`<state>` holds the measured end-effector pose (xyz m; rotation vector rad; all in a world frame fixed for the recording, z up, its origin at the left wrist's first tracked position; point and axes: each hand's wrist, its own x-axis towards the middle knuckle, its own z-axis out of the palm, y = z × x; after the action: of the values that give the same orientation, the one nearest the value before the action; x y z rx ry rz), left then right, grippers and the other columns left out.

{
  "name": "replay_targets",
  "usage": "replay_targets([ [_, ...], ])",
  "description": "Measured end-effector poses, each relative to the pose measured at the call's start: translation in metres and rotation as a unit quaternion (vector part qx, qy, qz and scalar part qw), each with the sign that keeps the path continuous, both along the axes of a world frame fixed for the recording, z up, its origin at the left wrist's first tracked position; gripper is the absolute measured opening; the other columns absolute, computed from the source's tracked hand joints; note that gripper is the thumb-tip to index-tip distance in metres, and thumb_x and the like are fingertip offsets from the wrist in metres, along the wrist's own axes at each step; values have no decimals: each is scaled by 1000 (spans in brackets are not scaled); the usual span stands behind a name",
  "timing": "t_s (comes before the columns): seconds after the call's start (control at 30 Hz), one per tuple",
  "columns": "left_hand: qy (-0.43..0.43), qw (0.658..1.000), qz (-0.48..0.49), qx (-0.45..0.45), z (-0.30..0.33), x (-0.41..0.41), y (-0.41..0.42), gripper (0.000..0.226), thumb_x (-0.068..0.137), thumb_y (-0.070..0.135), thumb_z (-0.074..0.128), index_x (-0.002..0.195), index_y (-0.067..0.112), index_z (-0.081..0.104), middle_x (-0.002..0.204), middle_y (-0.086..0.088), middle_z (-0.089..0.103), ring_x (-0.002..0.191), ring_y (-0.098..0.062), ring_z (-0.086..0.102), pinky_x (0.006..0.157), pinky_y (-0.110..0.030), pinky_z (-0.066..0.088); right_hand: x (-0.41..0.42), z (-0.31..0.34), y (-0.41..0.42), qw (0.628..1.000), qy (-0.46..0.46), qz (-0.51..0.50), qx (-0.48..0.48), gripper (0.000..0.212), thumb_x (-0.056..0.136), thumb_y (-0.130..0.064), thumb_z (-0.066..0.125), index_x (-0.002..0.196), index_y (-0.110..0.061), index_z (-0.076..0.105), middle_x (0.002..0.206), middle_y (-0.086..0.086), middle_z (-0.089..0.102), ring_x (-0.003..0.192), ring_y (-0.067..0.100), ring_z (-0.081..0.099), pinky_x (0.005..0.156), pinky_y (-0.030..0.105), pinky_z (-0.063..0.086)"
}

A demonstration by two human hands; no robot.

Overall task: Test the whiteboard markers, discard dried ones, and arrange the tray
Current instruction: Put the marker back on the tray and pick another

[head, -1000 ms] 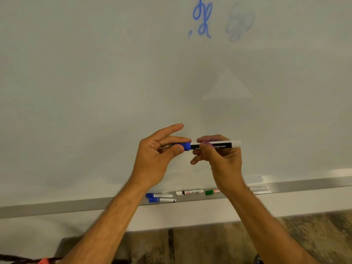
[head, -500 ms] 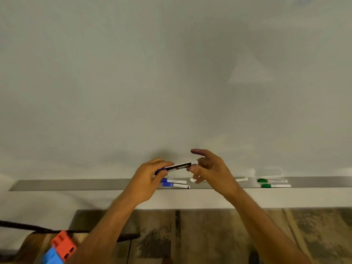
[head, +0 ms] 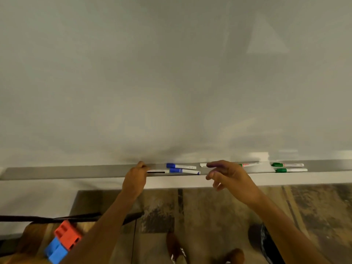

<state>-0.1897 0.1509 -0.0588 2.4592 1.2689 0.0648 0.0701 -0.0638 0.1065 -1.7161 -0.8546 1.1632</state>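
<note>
Now at the tray (head: 57, 171): left hand (head: 135, 177) pinches a black-labelled marker (head: 158, 171).
Right hand (head: 228, 175) hovers open, holding nothing, beside blue markers (head: 181, 168).

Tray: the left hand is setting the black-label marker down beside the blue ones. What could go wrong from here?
1. The black-label marker lies near the tray's front edge; letting go carelessly could roll it off to the floor.
2. Its end almost meets the front blue marker, which also lies near that edge; a push could knock it off.
3. The right hand hovers open over a white marker and may bump it.
</note>
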Motion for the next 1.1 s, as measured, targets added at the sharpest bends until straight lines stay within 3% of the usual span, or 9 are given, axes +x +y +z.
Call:
replay_targets([
  [0.1, 18, 1000, -13, 14, -18, 3, 9, 18, 91, 7, 61, 105, 11, 72, 107, -7, 64, 83, -24, 66, 85, -34, 56, 1, -19, -3, 1000, -2, -13, -11, 22, 92, -15, 64, 112, -23, 67, 91, 3, 76, 75, 23, 70, 71, 37, 61],
  [0.3, 29, 999, -31, 23, -47, -1, 12, 20, 85, 5, 69, 102, 13, 74, 102, -5, 68, 82, -21, 67, 83, -35, 57, 7, -78, 7, 994, -88, -38, -60, 19, 92, -21, 67, 107, -33, 67, 95, -10, 71, 89, 15, 68, 76, 31, 61],
  [0.43, 22, 999, -26, 19, -65, -2, 14, 27, 85, 5, 67, 109, 16, 72, 106, -3, 67, 88, -21, 66, 86, -38, 56, 5, -121, 30, 981, -166, -25, -102, 22, 92, -19, 66, 114, -25, 65, 105, -8, 66, 87, 6, 62, 79, 23, 56],
  [0.57, 28, 999, -20, 20, -78, 0, 16, 35, 83, 4, 69, 113, 19, 71, 110, 1, 67, 94, -19, 63, 86, -39, 54, 5, -157, 53, 967, -225, -12, -121, 25, 93, -18, 65, 117, -19, 66, 108, -4, 64, 80, 3, 57, 69, 11, 42],
  [0.73, 38, 999, -17, 27, -76, 2, 15, 32, 83, 10, 71, 112, 22, 71, 111, 2, 68, 99, -21, 62, 92, -42, 49, 6, -192, 65, 948, -285, 10, -143, 25, 96, -21, 59, 120, -17, 65, 117, 1, 65, 99, 13, 57, 88, 27, 48],
  [0.9, 51, 997, -26, 42, -64, 3, 14, 30, 77, 19, 77, 106, 22, 73, 106, 0, 72, 100, -24, 64, 95, -47, 43, 5, -209, 70, 926, -346, 35, -144, 21, 98, -24, 56, 114, -18, 67, 110, -1, 65, 92, 9, 55, 83, 24, 48],
  [1.1, 34, 998, -27, 35, -61, -3, 14, 32, 80, 33, 65, 108, 19, 70, 107, -2, 72, 101, -23, 65, 95, -46, 43, 4, -215, 79, 909, -378, 63, -162, 20, 99, -25, 54, 111, -18, 68, 113, 0, 61, 96, 15, 61, 87, 31, 53],
])
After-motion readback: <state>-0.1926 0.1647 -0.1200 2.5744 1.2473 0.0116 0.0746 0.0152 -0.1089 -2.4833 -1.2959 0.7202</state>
